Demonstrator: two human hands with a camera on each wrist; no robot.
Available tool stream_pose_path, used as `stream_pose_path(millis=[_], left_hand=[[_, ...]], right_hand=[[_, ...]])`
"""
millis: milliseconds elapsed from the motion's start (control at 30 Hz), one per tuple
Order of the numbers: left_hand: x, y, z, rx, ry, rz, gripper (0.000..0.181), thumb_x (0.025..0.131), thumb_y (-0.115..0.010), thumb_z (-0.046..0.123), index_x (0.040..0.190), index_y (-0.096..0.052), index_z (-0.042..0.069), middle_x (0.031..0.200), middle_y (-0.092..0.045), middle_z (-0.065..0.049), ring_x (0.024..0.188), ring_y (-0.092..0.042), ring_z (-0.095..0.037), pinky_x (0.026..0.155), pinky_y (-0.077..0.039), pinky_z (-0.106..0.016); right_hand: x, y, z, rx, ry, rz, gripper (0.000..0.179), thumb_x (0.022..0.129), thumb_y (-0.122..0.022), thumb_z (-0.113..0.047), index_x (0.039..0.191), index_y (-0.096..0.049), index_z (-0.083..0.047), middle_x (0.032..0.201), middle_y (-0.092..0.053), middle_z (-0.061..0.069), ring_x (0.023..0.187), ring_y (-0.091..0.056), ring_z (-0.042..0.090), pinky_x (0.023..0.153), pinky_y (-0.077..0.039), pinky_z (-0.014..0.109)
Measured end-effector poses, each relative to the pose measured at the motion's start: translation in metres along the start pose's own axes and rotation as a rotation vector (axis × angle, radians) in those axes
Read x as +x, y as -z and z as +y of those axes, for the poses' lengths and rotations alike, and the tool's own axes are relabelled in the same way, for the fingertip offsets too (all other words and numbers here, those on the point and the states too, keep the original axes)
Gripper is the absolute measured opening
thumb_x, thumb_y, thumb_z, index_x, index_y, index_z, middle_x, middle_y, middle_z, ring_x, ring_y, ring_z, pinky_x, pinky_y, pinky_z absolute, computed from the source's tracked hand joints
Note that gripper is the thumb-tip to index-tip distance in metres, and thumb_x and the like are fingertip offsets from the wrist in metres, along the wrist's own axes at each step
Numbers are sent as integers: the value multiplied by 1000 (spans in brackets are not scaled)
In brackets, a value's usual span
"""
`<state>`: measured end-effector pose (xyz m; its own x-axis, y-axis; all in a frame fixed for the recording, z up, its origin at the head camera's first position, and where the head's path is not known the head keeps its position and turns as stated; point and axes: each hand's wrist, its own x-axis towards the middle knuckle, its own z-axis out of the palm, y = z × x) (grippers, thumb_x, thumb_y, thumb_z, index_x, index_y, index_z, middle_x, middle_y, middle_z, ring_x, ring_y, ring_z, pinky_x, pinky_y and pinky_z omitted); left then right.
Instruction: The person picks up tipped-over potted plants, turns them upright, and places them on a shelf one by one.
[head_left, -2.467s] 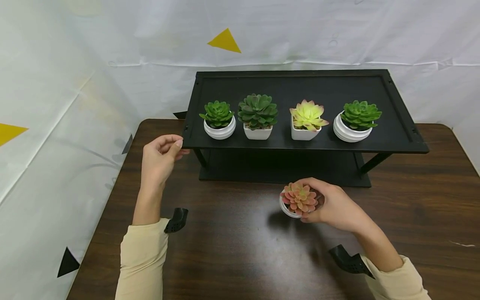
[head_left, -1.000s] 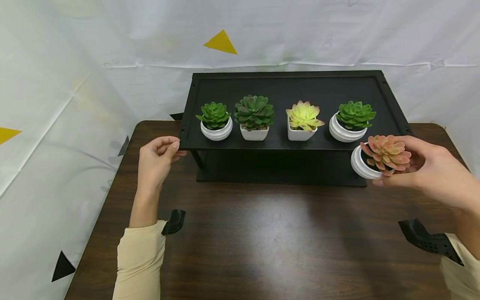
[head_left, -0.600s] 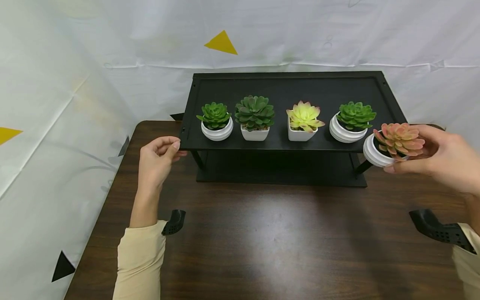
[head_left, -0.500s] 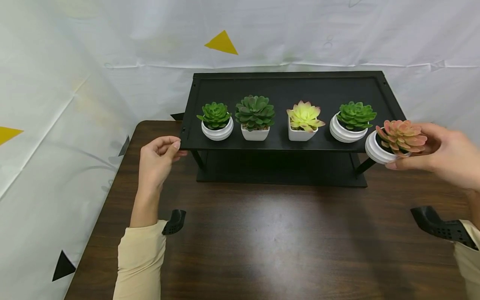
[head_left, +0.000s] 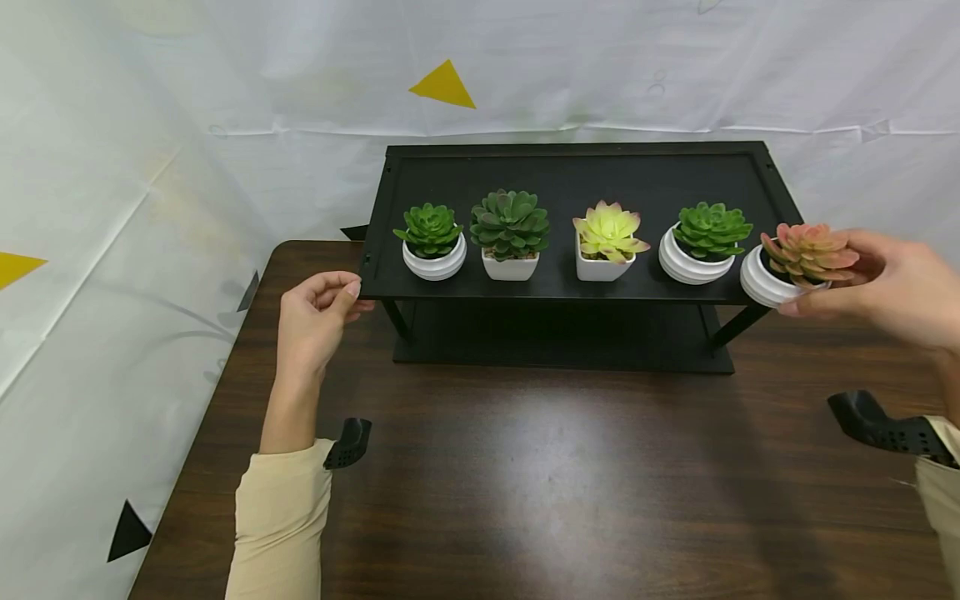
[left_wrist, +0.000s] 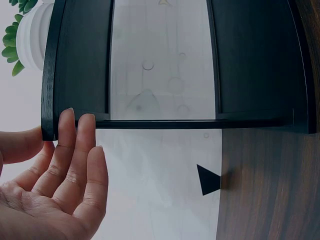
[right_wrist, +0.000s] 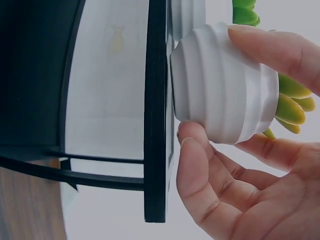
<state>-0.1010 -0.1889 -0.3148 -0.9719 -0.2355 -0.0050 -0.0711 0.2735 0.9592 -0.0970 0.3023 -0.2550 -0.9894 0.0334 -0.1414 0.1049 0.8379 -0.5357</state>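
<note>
A black two-tier shelf [head_left: 577, 171] stands on the table. At its front left corner my left hand [head_left: 317, 312] pinches the top board, thumb against the upper edge and fingers below, as the left wrist view shows. My right hand [head_left: 900, 287] grips a pink-orange succulent in a round ribbed white pot [right_wrist: 220, 85] at the board's front right end. In the right wrist view the pot's base is at the board's surface; contact is hard to tell. Left of it sits a green succulent [head_left: 712, 232] in a similar pot.
Further left along the top board stand a yellow-green succulent [head_left: 609, 233], a dark green succulent [head_left: 510, 225] and a small green succulent [head_left: 430, 231], all in white pots. The brown wooden table [head_left: 525, 483] extends in front. White sheeting [head_left: 600, 67] hangs behind and at left.
My right hand has carried the pink-orange succulent from above the table in front of the shelf, rightward and up, to the top board's right end. My left hand has kept its hold.
</note>
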Motion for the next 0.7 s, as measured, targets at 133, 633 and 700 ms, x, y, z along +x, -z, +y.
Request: stream_pose_path(millis=[133,633,700], left_hand=[[1,0,-3,6,-19,3,19,91,-57,9,103,-60,-5,78,-64,1,72,-66,-11,72,-52,-24],[-1,0,-2,5,-35,2,20,90,-58,10,102,-60,-5,77,-64,2,71,-66,-12,72,-52,-23],[-1,0,-2,10,-30,2,20,90,-58,11,102,-60,-5,78,-64,1,73,-66,-14,72,-52,-23]], right_hand=[[6,1,4,-18,-7,13,69,78,-73,-33,129,-42,2,119,-47,32,85,-43,1,61,-35,22],[23,5,3,-58,0,0,70,81,-69,-32,128,-36,8,107,-50,34,55,-54,9,48,-45,29],[23,6,1,-48,5,5,67,81,-69,-29,126,-37,9,103,-52,33,53,-53,7,48,-45,27]])
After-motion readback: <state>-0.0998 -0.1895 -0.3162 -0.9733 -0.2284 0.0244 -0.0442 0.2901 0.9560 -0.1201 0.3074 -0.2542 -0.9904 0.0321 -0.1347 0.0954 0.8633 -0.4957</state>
